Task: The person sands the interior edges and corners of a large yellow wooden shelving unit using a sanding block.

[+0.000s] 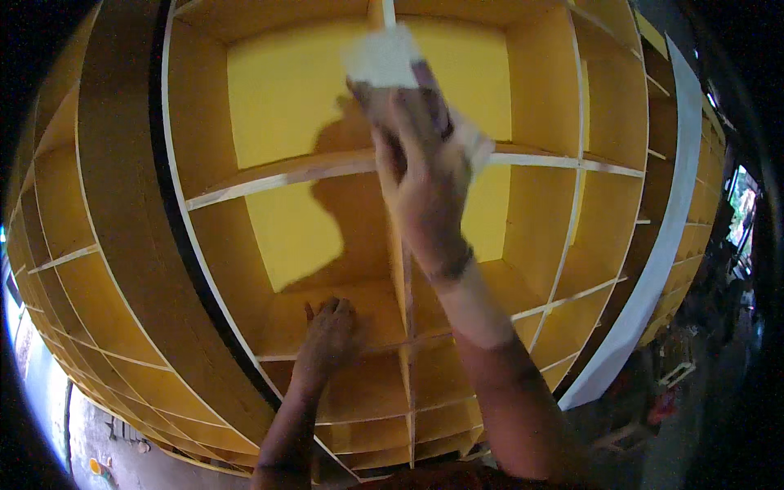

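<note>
My right hand (429, 177) is raised in front of a wooden shelf unit, gripping a folded white sheet, perhaps paper or cloth (384, 58). Motion blurs both, and a pale corner sticks out beside the wrist side of the hand. The sheet overlaps the front edge of an upright divider (389, 12); whether it touches the wood I cannot tell. Lower down, my left hand (331, 331) rests on a shelf board (373, 300) inside a compartment, holding nothing, fingers loosely bent with the thumb side apart. Behind them, the yellow back panel (282, 98) carries a dark shadow.
More open compartments continue left past a wide brown upright panel (122, 153) with a black edge. A long whitish strip (661, 245) stands on the right. Low at the left, an orange-and-white container (97, 467) sits on the floor. A blurred red item (663, 407) lies at the lower right.
</note>
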{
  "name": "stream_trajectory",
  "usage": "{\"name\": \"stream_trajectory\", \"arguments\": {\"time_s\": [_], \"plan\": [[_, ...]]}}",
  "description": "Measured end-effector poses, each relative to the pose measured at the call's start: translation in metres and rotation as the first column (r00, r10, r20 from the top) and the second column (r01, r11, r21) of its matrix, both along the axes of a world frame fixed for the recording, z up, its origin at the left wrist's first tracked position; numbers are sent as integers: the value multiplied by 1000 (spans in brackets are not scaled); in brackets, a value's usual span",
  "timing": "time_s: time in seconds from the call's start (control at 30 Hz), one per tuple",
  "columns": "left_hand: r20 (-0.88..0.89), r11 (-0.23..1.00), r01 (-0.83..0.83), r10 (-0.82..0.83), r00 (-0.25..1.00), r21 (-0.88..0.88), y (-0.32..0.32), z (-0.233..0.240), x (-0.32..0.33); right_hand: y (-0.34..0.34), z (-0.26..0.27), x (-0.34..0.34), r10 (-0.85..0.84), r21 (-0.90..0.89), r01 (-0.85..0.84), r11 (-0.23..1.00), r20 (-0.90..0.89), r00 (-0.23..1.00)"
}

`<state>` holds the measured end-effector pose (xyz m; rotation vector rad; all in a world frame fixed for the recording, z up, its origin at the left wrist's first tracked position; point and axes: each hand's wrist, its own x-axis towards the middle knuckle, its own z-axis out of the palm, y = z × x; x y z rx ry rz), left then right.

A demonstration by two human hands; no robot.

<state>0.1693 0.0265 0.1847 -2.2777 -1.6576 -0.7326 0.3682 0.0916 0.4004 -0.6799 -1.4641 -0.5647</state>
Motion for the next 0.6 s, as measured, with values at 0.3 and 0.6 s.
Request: {"name": "stream_trajectory", "arguments": {"time_s": [0.3,0.6], "plan": [[-57,1000,-17,16,998,-19,5,2,7,3,-5,12,-105,45,102,994,59,993],[215,987,0,35,976,-159,-7,34,24,10,13,12,-72,107,74,992,-28,997]]}}
